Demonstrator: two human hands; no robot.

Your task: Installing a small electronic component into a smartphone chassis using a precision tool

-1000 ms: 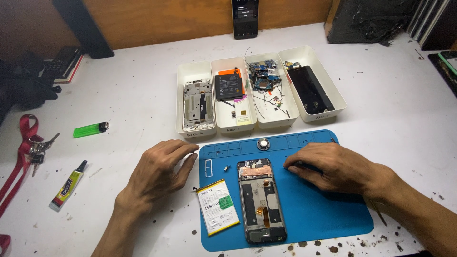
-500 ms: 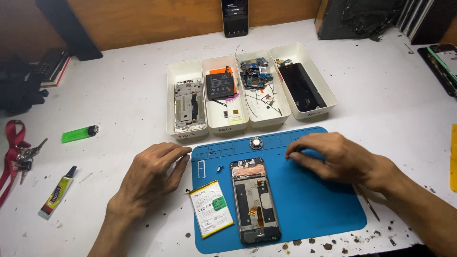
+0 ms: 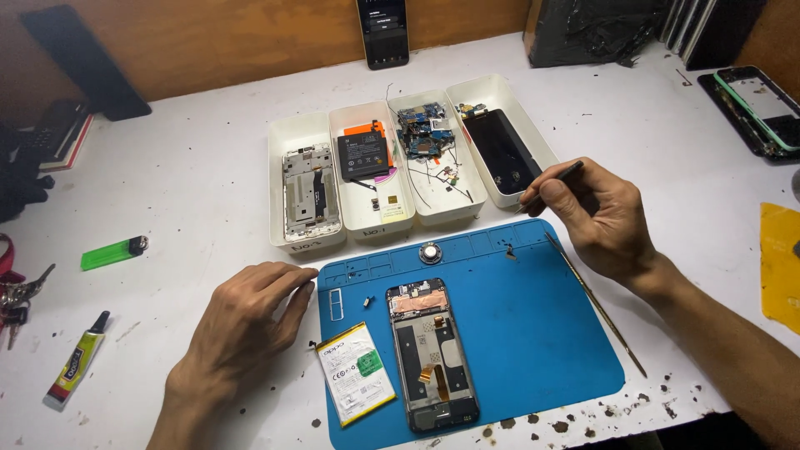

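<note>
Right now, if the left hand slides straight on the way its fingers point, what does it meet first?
The left hand points up-right across the mat's corner. The first thing would probably be the tray holding the phone frame, though height is unclear.

Mat (image 3: pixel 533 333) matt blue rubber, trays (image 3: pixel 304 133) smooth white plastic, tweezers (image 3: pixel 557 177) dark metal, wall (image 3: pixel 208 42) wood.

We hold a thin dark tool (image 3: pixel 560 177) pinched in our right hand (image 3: pixel 600 212). Our left hand (image 3: pixel 242 321) rests flat beside the blue mat (image 3: pixel 533 333), near the opened phone (image 3: pixel 432 354).
</note>
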